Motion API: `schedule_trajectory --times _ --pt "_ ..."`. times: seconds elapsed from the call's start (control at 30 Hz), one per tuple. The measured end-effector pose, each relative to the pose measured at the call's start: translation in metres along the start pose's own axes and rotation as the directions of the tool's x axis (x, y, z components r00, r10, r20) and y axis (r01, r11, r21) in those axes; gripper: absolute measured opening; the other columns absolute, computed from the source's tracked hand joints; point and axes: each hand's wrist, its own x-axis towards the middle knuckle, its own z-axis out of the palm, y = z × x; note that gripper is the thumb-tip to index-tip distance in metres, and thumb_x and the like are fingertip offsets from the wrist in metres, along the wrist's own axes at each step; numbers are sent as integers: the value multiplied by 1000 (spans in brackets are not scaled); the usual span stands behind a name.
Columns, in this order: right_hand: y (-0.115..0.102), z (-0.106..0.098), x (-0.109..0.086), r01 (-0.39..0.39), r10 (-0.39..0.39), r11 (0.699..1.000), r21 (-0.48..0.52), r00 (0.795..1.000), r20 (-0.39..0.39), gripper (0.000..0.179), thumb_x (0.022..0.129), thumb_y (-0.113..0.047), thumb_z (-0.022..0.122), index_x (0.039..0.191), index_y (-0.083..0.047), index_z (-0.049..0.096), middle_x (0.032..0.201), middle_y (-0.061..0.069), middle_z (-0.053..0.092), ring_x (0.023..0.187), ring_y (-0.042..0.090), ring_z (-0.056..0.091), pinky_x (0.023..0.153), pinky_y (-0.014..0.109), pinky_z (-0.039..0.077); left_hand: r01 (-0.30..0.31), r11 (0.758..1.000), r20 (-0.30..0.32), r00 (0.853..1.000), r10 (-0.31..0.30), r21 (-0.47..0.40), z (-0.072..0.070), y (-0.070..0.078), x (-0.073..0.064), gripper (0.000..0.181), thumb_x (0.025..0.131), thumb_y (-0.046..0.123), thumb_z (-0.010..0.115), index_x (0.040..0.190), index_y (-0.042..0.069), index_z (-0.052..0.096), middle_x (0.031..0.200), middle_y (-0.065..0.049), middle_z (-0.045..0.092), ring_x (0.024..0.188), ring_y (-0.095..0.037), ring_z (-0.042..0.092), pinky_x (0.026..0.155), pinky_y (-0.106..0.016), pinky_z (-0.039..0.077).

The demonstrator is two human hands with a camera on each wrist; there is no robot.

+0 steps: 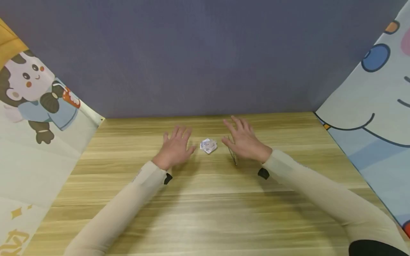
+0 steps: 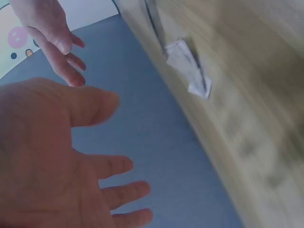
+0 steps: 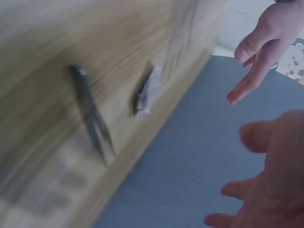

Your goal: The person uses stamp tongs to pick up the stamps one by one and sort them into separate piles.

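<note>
A small crumpled piece of whitish paper with faint purple marks lies on the wooden table between my two hands. To its right is a pair of dark metal tweezers, its two prongs slightly apart; in the head view my right hand partly covers it. My left hand, fingers spread and straight, hovers left of the paper and holds nothing. Over the tweezers hangs my right hand, also spread, with nothing in its grasp. Both wrist views show the hands raised off the tabletop.
The wood-grain table ends at a dark blue-grey panel behind. Cartoon-printed sheets stand along the left side and the right side. Black bits of the wrist gear show beneath the sleeves.
</note>
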Motion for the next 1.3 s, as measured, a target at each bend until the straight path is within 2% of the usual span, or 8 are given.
schedule_trajectory --times 0.17,0.27,0.43,0.6,0.83,0.93,1.07,1.3 --pt "10 8 -2 28 -32 998 48 997 77 55 97 -17 50 147 -10 31 144 25 23 130 44 21 102 58 22 -42 999 57 997 42 -7 12 4 6 60 98 32 47 149 9 26 151 -13 26 140 -33 14 104 -61 15" --pt "17 17 -3 52 -61 996 75 991 118 52 92 -2 53 142 -9 42 133 22 35 121 38 32 95 51 35 -78 997 103 991 80 -20 20 7 11 57 98 27 49 148 8 29 151 -12 27 139 -31 16 104 -60 18" --pt "25 30 -1 128 -139 988 84 981 137 51 77 16 56 122 -7 62 109 14 51 102 28 44 90 43 39 -124 991 177 976 130 -42 30 14 19 50 100 23 44 147 9 33 151 -9 28 140 -31 16 105 -57 19" --pt "31 36 5 157 -168 985 74 967 191 46 70 19 57 103 -11 69 93 8 54 88 22 48 85 39 41 -147 989 201 968 148 -18 37 21 25 44 100 21 40 143 11 40 149 -6 33 139 -32 19 104 -56 20" --pt "37 47 11 158 -174 983 94 964 201 28 75 14 63 86 -11 66 86 3 50 82 17 49 78 32 46 -140 990 247 960 134 7 49 28 28 42 100 17 41 141 14 44 148 -4 33 133 -26 27 101 -51 27" --pt "40 47 13 171 -192 976 136 967 168 21 78 8 67 84 -12 64 86 4 49 80 17 50 74 31 47 -136 991 246 960 132 0 50 30 29 42 100 19 42 142 14 43 144 -6 36 128 -25 31 98 -47 30" --pt "43 40 17 189 -206 961 200 977 65 15 85 2 67 90 -12 62 90 5 52 81 18 52 72 33 47 -150 989 225 963 146 -1 51 31 30 43 99 19 43 142 14 42 139 -6 38 124 -25 33 93 -44 32" --pt "43 23 22 132 -108 929 345 990 -88 9 96 -5 53 105 -5 51 97 10 57 86 21 57 74 37 47 -143 990 218 966 139 2 52 32 33 44 98 19 45 141 8 41 147 -10 31 133 -28 27 101 -48 27"
